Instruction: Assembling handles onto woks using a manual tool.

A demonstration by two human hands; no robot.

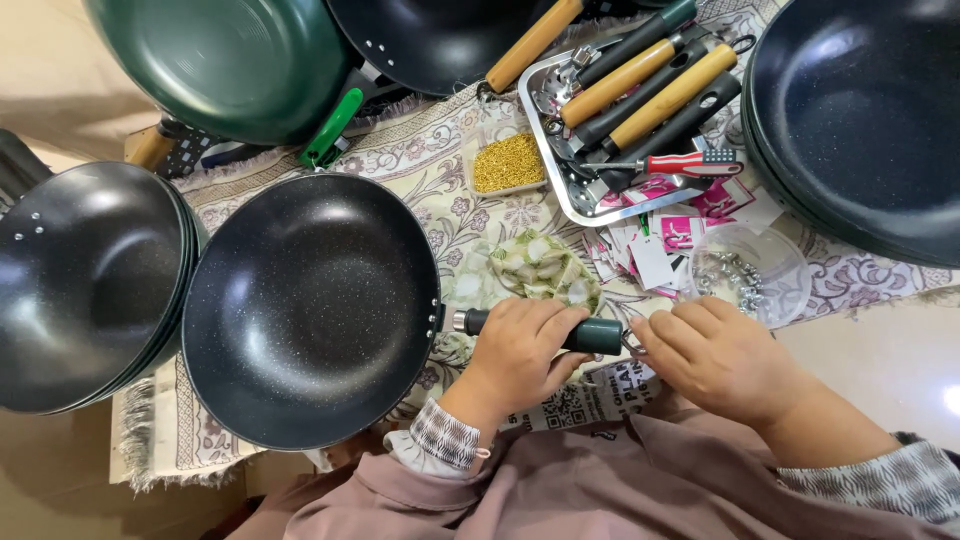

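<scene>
Black wok pan [312, 310] is sitting bowl-up on the patterned cloth [440, 190], with its dark green handle [560, 330] sticking out to the pan's right. The handle's long axis is running level across the view, straight from the pan's rim toward the right hand.

Left hand [520, 350] is wrapping the handle at mid-length, fingers [545, 318] curled fully round it from above and closed tight on it. So the left hand is the nearer one to the pan; it is sitting just right of the rim joint.

Right hand [715, 355] is working at the handle's far end, away from the pan. Its fingers are curled in and pinching at the end cap. Can't tell whether anything small is being held in them, since the knuckles are covering it.

Surroundings relative to the pan:
- stack of black pans [85, 285] is touching or just beside it on the left
- green pan [225, 60] is lying above it
- metal tray [560, 195] of loose handles, with a red screwdriver [690, 163], is sitting up and to the right
- small dish of gold bits [508, 162] is sitting just left of that tray
- clear bowl of screws [755, 270] is sitting beyond the right hand

The cloth is crowded; the free space is mostly near the person's lap.
</scene>
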